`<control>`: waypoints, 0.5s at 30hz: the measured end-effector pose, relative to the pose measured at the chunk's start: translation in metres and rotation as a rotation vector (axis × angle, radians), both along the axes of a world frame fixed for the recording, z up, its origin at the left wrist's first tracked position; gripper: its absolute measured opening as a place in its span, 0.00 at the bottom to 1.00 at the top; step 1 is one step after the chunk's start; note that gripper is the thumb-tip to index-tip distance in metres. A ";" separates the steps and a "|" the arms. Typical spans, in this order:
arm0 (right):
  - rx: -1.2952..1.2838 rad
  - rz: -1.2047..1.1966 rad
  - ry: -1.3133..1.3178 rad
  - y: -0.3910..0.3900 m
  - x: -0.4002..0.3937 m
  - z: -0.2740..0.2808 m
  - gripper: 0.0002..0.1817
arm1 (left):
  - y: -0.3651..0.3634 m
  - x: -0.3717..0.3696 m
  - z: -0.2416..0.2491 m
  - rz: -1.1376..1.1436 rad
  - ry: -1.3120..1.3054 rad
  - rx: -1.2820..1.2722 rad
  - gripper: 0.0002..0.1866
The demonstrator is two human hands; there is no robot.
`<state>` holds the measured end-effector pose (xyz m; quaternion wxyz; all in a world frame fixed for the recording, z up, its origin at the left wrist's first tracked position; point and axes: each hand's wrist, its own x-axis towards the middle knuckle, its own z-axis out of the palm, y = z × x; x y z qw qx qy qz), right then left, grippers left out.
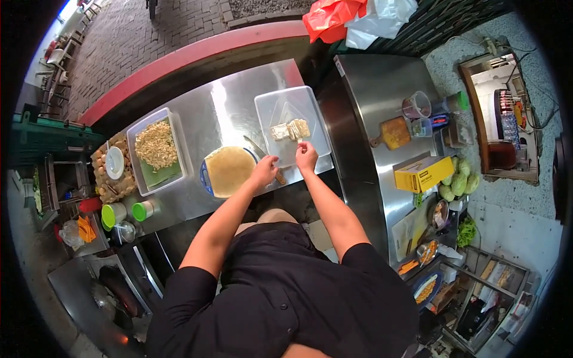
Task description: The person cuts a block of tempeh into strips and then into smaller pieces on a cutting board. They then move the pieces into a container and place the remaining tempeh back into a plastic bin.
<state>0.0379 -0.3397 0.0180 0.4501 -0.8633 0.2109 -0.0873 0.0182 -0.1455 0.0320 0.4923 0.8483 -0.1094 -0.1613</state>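
Note:
My left hand (264, 170) is closed beside the right edge of a stack of round, pale wrappers (230, 172) on a blue-rimmed plate; what its fingers hold, if anything, is too small to make out. A knife (255, 146) lies near its fingertips, blade toward the wrappers. My right hand (306, 157) is closed at the near side of several pale, sliced pieces (290, 130) in a translucent plastic tray (267, 106). Its fingertips are pinched together just below the pieces, and anything between them is hidden.
Left of the wrappers stands a plastic tub (181, 156) of shredded filling, with green-lidded jars (142, 210) nearer me. A steel counter (382, 83) on the right bears a wooden board (395, 132), a yellow box (423, 174) and green vegetables (458, 184). Plastic bags (382, 21) hang at the top.

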 end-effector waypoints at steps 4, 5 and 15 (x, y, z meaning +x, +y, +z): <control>-0.028 -0.203 0.009 -0.036 0.032 -0.029 0.08 | -0.040 0.025 -0.003 -0.039 0.085 0.003 0.22; -0.047 -0.201 0.056 -0.042 0.037 -0.032 0.09 | -0.049 0.029 -0.007 -0.056 0.090 0.001 0.25; -0.079 -0.055 0.082 -0.049 0.059 -0.036 0.15 | -0.101 0.042 -0.026 -0.001 0.122 -0.083 0.27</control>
